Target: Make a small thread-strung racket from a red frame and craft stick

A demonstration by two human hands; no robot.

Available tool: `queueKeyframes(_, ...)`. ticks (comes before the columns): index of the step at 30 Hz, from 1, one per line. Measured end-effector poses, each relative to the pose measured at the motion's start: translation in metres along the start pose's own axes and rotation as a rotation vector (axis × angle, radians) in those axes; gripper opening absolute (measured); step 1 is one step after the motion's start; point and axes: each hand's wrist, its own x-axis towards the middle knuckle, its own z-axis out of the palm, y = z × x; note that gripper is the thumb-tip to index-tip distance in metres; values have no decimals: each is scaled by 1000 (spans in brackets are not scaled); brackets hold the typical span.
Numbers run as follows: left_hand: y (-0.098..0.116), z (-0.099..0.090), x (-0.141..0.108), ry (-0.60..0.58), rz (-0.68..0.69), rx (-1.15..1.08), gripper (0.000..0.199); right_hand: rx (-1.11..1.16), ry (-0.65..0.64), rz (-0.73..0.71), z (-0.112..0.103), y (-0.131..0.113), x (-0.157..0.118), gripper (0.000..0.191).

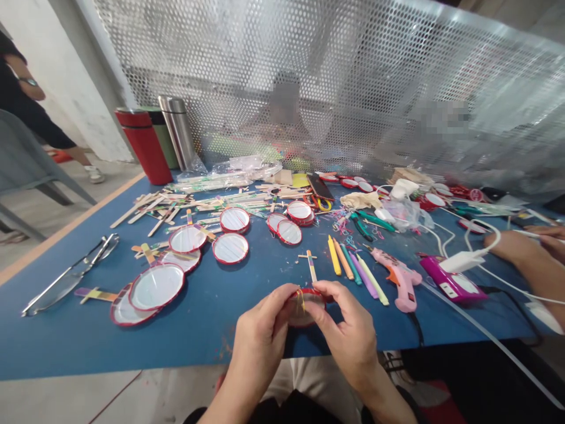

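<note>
Pinched fingers on both sides: left hand point(260, 333) and right hand point(353, 330) have the red-rimmed disc point(300, 318) right between them, yellow thread point(301, 299) across it. Stick point(311, 266) points away from the person, nearer the right fingers.

I've got bare bench point(260, 277) ahead, between the round discs point(230, 248) and the small stick cross point(311, 266); rightward, the markers point(351, 261) and pink glue gun point(399, 280) block a low pass, with white cables point(445, 235) beyond.
</note>
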Motion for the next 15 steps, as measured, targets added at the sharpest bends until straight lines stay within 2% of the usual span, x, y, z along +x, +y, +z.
queueKeyframes(5,4,0,-1,35,-136,4,16,11,-15,15,1,2,-5,17)
queueKeyframes(9,6,-1,-1,54,-152,-9,15,66,20,28,3,1,-6,17)
queueKeyframes(12,5,-2,-2,59,-142,-1,14,60,81,-27,1,-1,-3,6)
queueKeyframes(15,5,-1,-2,67,-139,16,15,-31,86,-118,-1,-4,0,6)
